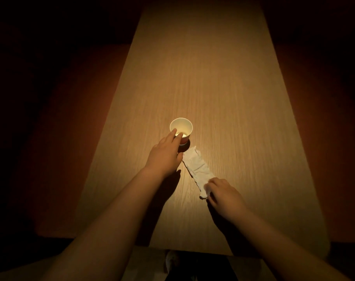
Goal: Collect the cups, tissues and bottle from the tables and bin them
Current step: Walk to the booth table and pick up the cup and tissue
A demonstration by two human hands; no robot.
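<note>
Nearest, the person's right hand (223, 191) has its fingers (214, 182) curled down over the near end of the tissue (196, 167), which looks bunched and pinched beneath them. The rest of the strip lies flat on the bench (223, 88), running away from those fingers toward the left hand (164, 155). The left fingers (175, 133), nearly straight, rest their tips on the near rim of the paper cup (181, 126) without wrapping round it. The cup stands upright just beyond them, its base close to the tissue's far end. To do this well, the left thumb and fingers should close round the cup's wall rather than press its rim, which could tip it, while the right hand gathers the tissue into the palm. The cup shows a red lower band, but no writing is readable.
</note>
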